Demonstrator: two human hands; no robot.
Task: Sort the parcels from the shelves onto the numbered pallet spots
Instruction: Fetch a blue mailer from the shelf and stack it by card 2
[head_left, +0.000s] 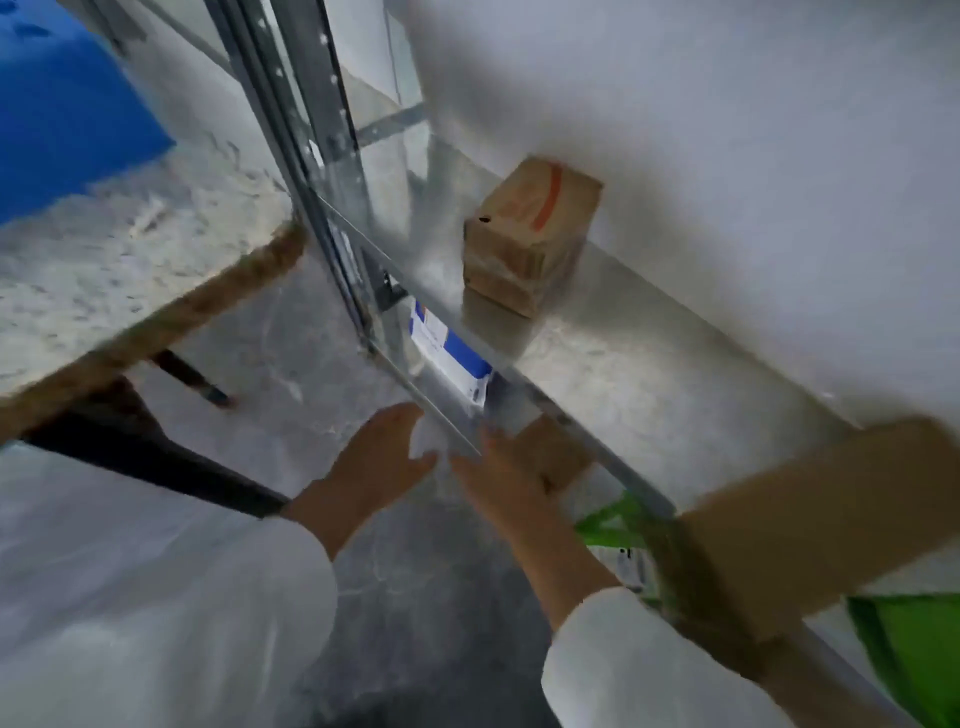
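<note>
Both hands down by the shelf (649, 374) edge. My left hand (374, 462) is open, fingers spread. My right hand (498, 478) lies on a small box (558, 449), grip too blurry to call. Striped box (530, 234) sits on the shelf, well apart.

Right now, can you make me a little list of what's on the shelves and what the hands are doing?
shelf: brown box with an orange mark stands on it
below the shelf: blue-and-white box
left hand: reaching in low, grip too blurry to tell
right hand: by a small brown box, grip too blurry to tell
</note>
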